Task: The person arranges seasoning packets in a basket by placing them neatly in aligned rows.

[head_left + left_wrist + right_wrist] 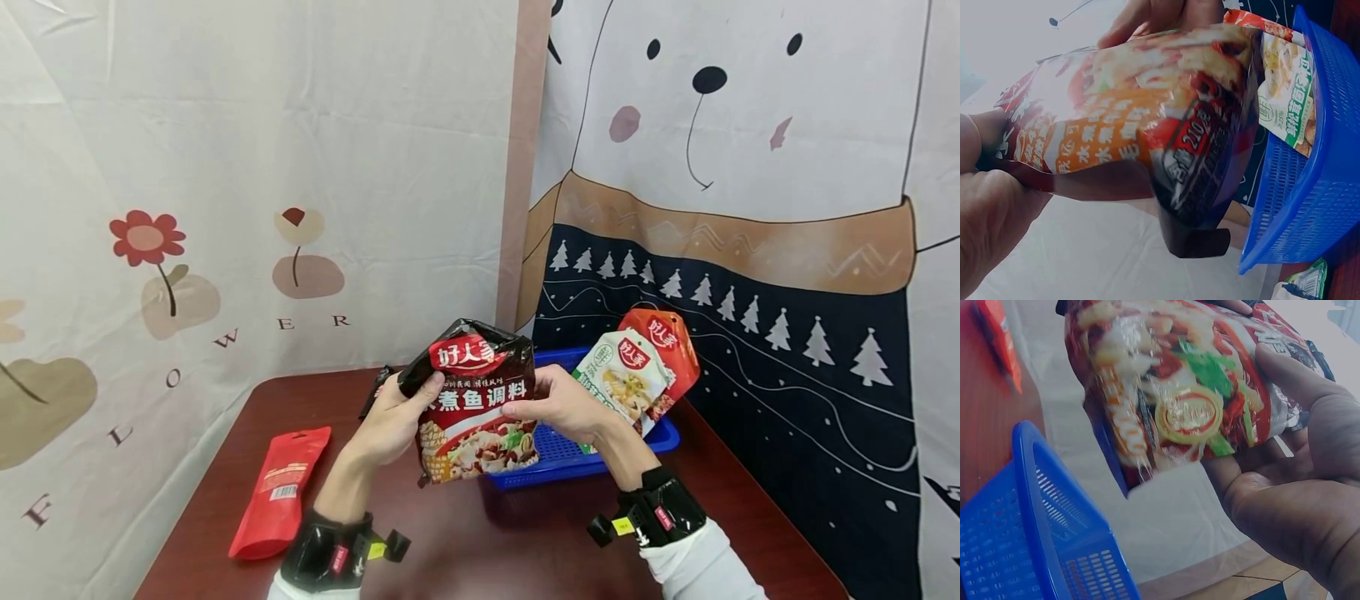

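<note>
Over the dark-red table [510,550], left hand [393,421] and right hand [566,404] both grip the fish-seasoning packet [476,417], hiding part of the blue basket [555,470]!

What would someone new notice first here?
Probably the black packet in the middle, gripped by the left hand and right hand. Behind it, a blue basket holds a white packet and an orange packet. A big bear face is printed on the cloth at back right.

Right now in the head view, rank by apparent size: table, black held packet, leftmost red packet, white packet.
1. Table
2. Black packet
3. Leftmost red packet and white packet: too alike to rank.
</note>
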Demonstrator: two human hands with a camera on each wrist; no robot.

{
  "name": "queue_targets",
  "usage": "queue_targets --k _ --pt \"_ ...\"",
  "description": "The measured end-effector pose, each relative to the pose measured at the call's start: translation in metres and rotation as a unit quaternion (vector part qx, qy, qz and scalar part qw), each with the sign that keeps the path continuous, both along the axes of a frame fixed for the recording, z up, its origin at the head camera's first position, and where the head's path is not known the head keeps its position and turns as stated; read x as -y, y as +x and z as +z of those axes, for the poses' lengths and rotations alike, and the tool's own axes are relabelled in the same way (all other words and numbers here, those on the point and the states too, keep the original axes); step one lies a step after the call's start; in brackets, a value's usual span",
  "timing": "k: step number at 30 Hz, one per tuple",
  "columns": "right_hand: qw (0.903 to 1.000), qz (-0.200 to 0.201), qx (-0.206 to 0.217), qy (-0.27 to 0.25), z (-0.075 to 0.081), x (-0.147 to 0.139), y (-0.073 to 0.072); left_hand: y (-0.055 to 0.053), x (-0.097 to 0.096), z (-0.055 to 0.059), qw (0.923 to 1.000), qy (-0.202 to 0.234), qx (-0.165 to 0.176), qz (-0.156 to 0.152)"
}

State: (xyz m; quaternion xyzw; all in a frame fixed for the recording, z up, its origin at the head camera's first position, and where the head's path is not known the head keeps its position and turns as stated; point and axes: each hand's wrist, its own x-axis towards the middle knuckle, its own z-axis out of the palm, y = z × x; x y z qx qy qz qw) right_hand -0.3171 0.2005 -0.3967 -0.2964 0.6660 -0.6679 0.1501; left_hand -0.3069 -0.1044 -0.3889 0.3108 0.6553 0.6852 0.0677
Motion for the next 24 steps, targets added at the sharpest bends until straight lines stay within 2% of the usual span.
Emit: queue_targets --k 3,7,14,19,24 --pt "0.9998 0.006 -0.012 0.012 0.0 -0.001 0.0 0.0 0.0 0.001 0.9999 -0.003 -0.006 -0.015" --pt "0.9991 -0.006 -0.027 0.031 0.001 -0.001 0.001 0.0 0.0 0.001 0.9998 -0.006 -0.009 -0.016" --pt "0.9974 -0.02 -0.035 0.059 0.004 0.0 0.004 -0.003 0.001 -0.004 0.9991 0.016 -0.003 -0.039" --pt "0.9962 -0.021 -0.036 0.077 0.005 0.002 0.005 -0.006 -0.001 -0.007 0.9991 0.034 -0.008 -0.026" --pt "0.994 -0.021 -0.052 0.093 0.008 0.003 0.008 -0.008 -0.002 -0.009 0.998 0.049 -0.007 -0.039"
